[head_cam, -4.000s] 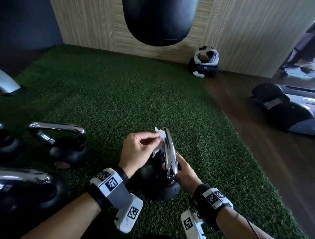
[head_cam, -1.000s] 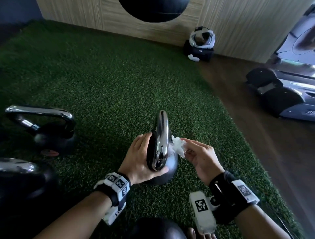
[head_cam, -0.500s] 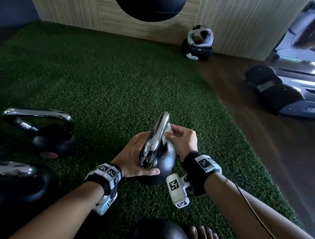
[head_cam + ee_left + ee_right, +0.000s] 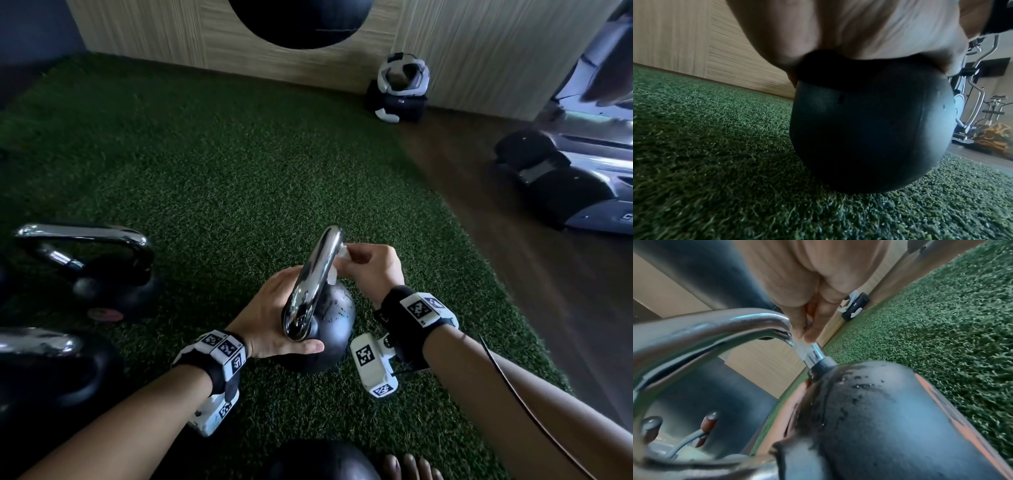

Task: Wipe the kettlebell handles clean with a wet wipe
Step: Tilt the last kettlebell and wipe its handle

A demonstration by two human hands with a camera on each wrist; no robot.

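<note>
Pinching the wet wipe (image 4: 342, 251), the right hand (image 4: 370, 270) is back on the handle (image 4: 317, 274); the left hand (image 4: 270, 315) still grips the kettlebell (image 4: 334, 327), so wiping resumes.

The left forearm (image 4: 120, 421) entered from the lower left of the frame and the right forearm (image 4: 513, 394) from the lower right, both bare. The left hand (image 4: 274, 315) lay at lower centre, palm cupped against the kettlebell (image 4: 337, 318), thumb (image 4: 301, 347) stretched along its near side. The right hand (image 4: 368, 270), just right of centre, pinched a wipe (image 4: 343, 252) against the handle (image 4: 317, 274) with its fingertips (image 4: 812, 334). Bare toes (image 4: 407, 467) showed at the bottom edge.
</note>
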